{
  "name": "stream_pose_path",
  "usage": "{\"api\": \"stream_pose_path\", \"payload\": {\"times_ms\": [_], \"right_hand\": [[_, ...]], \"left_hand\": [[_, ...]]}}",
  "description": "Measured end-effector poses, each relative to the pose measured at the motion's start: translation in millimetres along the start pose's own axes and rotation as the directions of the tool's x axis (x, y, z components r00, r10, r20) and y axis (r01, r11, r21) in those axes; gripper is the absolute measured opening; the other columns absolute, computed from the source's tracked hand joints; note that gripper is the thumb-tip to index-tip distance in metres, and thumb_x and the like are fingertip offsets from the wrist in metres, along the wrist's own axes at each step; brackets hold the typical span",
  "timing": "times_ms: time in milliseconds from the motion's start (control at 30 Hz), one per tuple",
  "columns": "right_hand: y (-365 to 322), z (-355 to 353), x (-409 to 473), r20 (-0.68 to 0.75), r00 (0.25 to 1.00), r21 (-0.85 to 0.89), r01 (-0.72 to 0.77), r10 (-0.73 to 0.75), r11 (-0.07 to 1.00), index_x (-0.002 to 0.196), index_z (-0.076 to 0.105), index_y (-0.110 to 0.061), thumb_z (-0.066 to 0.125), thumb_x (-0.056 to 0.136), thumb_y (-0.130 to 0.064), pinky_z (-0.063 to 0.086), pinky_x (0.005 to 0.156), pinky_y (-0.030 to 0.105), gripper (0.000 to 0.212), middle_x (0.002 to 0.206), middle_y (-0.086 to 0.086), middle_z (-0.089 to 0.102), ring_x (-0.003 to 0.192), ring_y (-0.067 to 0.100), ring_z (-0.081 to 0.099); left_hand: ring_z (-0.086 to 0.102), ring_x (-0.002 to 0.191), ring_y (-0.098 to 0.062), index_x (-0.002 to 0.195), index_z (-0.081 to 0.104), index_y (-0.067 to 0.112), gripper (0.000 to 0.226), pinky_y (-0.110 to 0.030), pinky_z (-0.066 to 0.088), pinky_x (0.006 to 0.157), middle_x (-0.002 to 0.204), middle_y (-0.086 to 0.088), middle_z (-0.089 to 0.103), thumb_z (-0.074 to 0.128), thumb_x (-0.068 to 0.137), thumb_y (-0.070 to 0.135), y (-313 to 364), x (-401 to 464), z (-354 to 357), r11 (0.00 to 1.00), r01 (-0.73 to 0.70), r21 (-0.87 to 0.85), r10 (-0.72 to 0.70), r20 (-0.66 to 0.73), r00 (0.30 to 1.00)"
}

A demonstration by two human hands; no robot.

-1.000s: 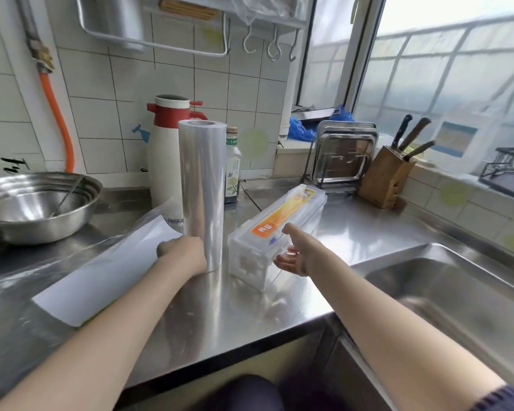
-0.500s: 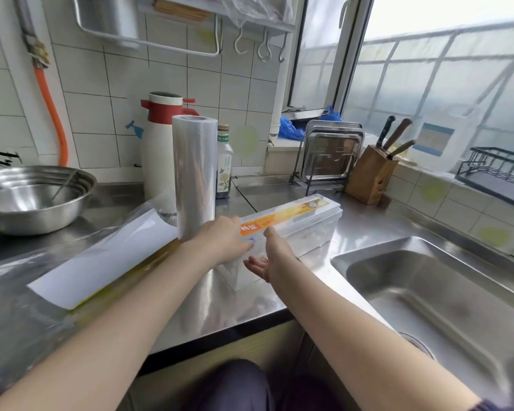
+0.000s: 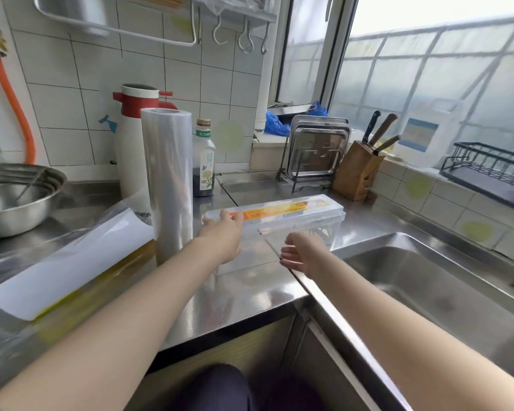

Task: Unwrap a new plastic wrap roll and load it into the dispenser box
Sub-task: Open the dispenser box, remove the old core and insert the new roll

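The unwrapped plastic wrap roll (image 3: 169, 185) stands upright on the steel counter, with neither hand on it. To its right lies the clear dispenser box (image 3: 297, 221) with an orange label on its lid, lid down, running left to right. My left hand (image 3: 221, 237) grips the box's left end, fingers over the lid. My right hand (image 3: 301, 252) hovers at the box's front wall with fingers apart and holds nothing. The removed wrapper, a white sheet in clear film (image 3: 72, 262), lies flat to the left of the roll.
A steel bowl (image 3: 15, 200) sits at far left. A red-and-white thermos (image 3: 134, 143) and a sauce bottle (image 3: 204, 164) stand behind the roll. A tray rack (image 3: 315, 152) and knife block (image 3: 356, 170) are behind the box. The sink (image 3: 428, 292) opens on the right.
My left hand let go of the roll, which now stands alone, and moved onto the box's left end. The box has turned to lie across the counter. My right hand shifted along its front.
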State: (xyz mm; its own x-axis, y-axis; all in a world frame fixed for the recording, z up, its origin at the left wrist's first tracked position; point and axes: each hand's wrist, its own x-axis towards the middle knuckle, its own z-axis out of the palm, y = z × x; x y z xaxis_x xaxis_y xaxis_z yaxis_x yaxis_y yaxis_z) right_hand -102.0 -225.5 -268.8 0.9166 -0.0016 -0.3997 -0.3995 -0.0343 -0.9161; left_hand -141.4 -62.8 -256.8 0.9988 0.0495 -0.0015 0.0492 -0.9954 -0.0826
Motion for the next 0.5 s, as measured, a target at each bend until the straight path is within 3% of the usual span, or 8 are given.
{"api": "stream_pose_path", "payload": {"times_ms": [67, 133, 233, 300, 367, 433, 500], "right_hand": [[-4, -18, 11, -0.089, 0.989, -0.067, 0.112, -0.117, 0.991, 0.073, 0.050, -0.004, 0.047, 0.088, -0.001, 0.051, 0.054, 0.030, 0.016, 0.067, 0.011, 0.050, 0.055, 0.020, 0.050], [-7, -34, 20, -0.147, 0.965, -0.168, 0.191, -0.216, 0.967, 0.071, 0.054, -0.006, 0.047, 0.085, 0.001, 0.050, 0.056, 0.029, 0.017, 0.066, 0.011, 0.052, 0.055, 0.020, 0.050], [-10, -53, 34, -0.227, 0.907, -0.369, 0.257, -0.355, 0.893, 0.071, 0.060, -0.008, 0.046, 0.080, 0.000, 0.053, 0.068, 0.034, 0.018, 0.077, 0.018, 0.063, 0.069, 0.028, 0.058], [-14, -62, 40, -0.255, 0.831, -0.574, 0.282, -0.495, 0.769, 0.087, 0.065, -0.008, 0.050, 0.082, -0.004, 0.050, 0.080, 0.036, 0.017, 0.095, 0.017, 0.068, 0.090, 0.030, 0.062], [-18, -70, 46, -0.227, 0.726, -0.726, 0.319, -0.649, 0.610, 0.105, 0.060, -0.008, 0.053, 0.084, -0.007, 0.046, 0.081, 0.035, 0.022, 0.108, 0.014, 0.061, 0.099, 0.029, 0.058], [-22, -76, 52, -0.125, 0.620, -0.840, 0.349, -0.775, 0.415, 0.112, 0.054, -0.007, 0.057, 0.084, -0.009, 0.044, 0.084, 0.037, 0.029, 0.113, 0.015, 0.053, 0.103, 0.030, 0.053], [-26, -81, 58, 0.022, 0.576, -0.914, 0.343, -0.817, 0.216, 0.120, 0.050, -0.005, 0.064, 0.083, -0.017, 0.041, 0.091, 0.038, 0.041, 0.118, 0.016, 0.051, 0.109, 0.032, 0.049]], "left_hand": [[0.043, 0.124, -0.048, 0.142, 0.016, 0.005, 0.061, -0.050, 0.033, 0.108, 0.145, -0.022, 0.026, 0.049, 0.092, 0.018, 0, 10, 3, 0.999, 0.021, 0.041, -0.020, -0.030, 0.999], [0.034, 0.129, -0.049, 0.141, 0.018, 0.008, 0.059, -0.055, 0.026, 0.111, 0.147, -0.018, 0.026, 0.046, 0.089, 0.012, 1, 16, 4, 0.995, 0.083, 0.060, -0.082, -0.026, 0.996], [0.022, 0.136, -0.048, 0.138, 0.024, 0.009, 0.060, -0.062, 0.015, 0.109, 0.144, -0.020, 0.033, 0.051, 0.085, 0.012, 4, 26, 4, 0.970, 0.128, 0.207, -0.117, -0.066, 0.991], [0.038, 0.127, -0.037, 0.131, 0.030, 0.007, 0.058, -0.052, 0.030, 0.103, 0.132, -0.021, 0.046, 0.056, 0.080, 0.016, 6, 34, 6, 0.946, 0.126, 0.300, -0.092, -0.125, 0.988], [0.045, 0.115, -0.029, 0.128, 0.033, 0.006, 0.054, -0.039, 0.038, 0.092, 0.124, -0.018, 0.052, 0.056, 0.080, 0.016, 4, 45, 8, 0.945, 0.108, 0.309, -0.063, -0.152, 0.986], [0.045, 0.115, -0.028, 0.128, 0.033, 0.004, 0.052, -0.033, 0.041, 0.088, 0.122, -0.017, 0.053, 0.054, 0.082, 0.012, -1, 54, 9, 0.953, 0.076, 0.295, -0.033, -0.149, 0.988], [0.044, 0.117, -0.029, 0.129, 0.032, 0.003, 0.051, -0.032, 0.043, 0.087, 0.121, -0.017, 0.053, 0.054, 0.083, 0.008, -6, 61, 10, 0.954, 0.061, 0.293, -0.018, -0.147, 0.989]]}}
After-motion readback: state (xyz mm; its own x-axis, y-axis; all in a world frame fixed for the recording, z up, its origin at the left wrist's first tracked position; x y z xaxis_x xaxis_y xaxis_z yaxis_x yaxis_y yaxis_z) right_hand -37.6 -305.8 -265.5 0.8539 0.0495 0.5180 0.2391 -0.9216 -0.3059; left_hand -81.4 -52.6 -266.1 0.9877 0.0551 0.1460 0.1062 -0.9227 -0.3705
